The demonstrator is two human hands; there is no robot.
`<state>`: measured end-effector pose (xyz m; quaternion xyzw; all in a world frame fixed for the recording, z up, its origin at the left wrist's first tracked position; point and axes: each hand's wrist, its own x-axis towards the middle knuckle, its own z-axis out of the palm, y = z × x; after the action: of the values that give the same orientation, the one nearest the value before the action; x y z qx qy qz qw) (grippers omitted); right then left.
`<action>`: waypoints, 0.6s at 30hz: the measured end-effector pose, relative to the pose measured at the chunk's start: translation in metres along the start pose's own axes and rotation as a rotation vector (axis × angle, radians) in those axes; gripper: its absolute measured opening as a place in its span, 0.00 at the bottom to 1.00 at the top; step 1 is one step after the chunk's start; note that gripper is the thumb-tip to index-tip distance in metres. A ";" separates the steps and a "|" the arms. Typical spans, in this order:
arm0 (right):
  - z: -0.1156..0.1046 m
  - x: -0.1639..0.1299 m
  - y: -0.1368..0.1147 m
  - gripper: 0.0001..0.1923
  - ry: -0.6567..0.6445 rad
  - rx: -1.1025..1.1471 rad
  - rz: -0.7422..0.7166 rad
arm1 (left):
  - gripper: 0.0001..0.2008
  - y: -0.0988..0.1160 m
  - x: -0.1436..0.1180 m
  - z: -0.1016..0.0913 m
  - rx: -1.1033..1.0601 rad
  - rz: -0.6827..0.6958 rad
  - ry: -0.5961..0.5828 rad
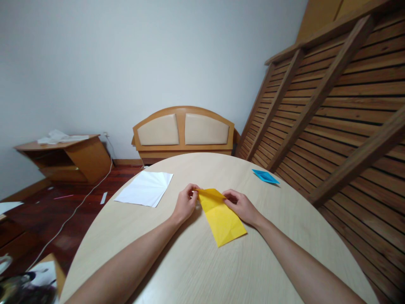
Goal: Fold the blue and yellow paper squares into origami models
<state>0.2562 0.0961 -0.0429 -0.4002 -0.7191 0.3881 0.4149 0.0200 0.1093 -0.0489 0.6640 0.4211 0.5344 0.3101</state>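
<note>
A yellow sheet of paper [222,220] with crease lines lies at a slant over the middle of the table, its far edge raised and bent. My left hand [186,204] pinches the far left corner between thumb and fingers. On the far right edge, my right hand [242,206] grips the same sheet, thumb on the near side and fingers curled behind. The fingertips behind the paper are partly hidden. Right of my hands sits a small blue folded paper [265,177], boat-like in shape. To the left lies a creased white sheet of paper [144,188].
The round wooden table [190,270] fills the foreground. A slatted wooden frame [341,105] leans along its right side. Behind stands a padded headboard [183,128]. At left are a low cabinet [91,158] with papers on top and a white cable [74,213] across the dark floor.
</note>
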 end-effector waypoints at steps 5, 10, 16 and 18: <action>0.000 0.000 0.003 0.06 0.037 -0.037 -0.048 | 0.09 0.001 0.000 0.000 -0.048 -0.024 -0.034; 0.001 0.001 0.004 0.07 0.040 -0.027 -0.028 | 0.09 0.004 -0.001 0.000 0.025 -0.002 -0.029; 0.000 0.000 0.001 0.16 0.062 0.072 0.066 | 0.10 0.003 -0.001 -0.001 0.118 -0.013 0.001; 0.000 0.000 0.000 0.16 0.090 0.094 0.074 | 0.13 0.003 -0.001 -0.001 0.097 -0.020 0.021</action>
<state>0.2564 0.0958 -0.0430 -0.4238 -0.6651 0.4182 0.4507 0.0193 0.1071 -0.0467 0.6684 0.4564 0.5169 0.2787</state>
